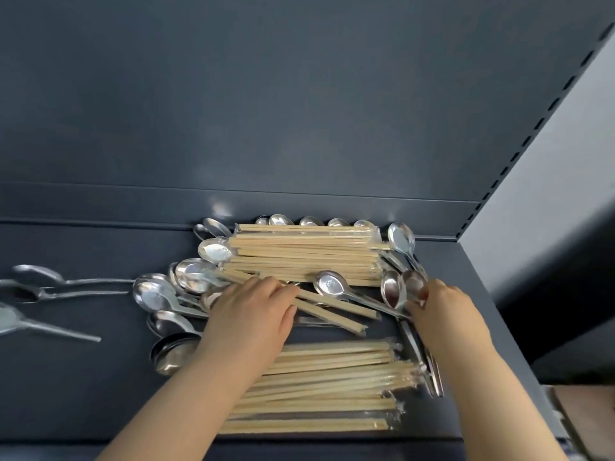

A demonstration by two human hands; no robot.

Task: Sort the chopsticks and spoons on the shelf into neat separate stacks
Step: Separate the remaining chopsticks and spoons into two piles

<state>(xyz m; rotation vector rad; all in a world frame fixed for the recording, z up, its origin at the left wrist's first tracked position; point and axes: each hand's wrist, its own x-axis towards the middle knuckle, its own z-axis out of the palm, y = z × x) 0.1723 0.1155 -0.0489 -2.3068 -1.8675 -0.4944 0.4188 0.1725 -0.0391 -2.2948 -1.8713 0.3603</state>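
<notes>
Reaching over a dark metal shelf [83, 387], both hands work in a jumble of wooden chopsticks and steel spoons. Take the back stack of chopsticks [306, 257] as the marker: it lies crosswise against the rear lip of the shelf, fairly squared up, with clear wrapping showing at its ends. Just in front of that stack the left hand [249, 317] lies palm down, fingers and thumb curled round a few loose chopsticks [336, 316] that run slantwise toward the right. At the stack's front right corner the right hand [446, 314] pinches the bowls of two spoons [394, 291] between thumb and fingertips (more spoon handles show beside that wrist; whose they are is unclear). One single spoon [329, 283] rests bowl up on the stack's front edge, its handle crossing the loose chopsticks. Behind the stack a row of spoon bowls [311, 221] peeks over it along the rear lip, and another spoon [402, 238] lies off its right end, bowl up. Off the stack's left end a heap of spoons [186, 281] overlaps every which way; farther left again a few scattered spoons [43, 287] lie apart on bare shelf. Nearer the person than the back stack, on the near side of both hands, a second stack of chopsticks [329, 390] lies crosswise too, less even, partly under the left forearm.
</notes>
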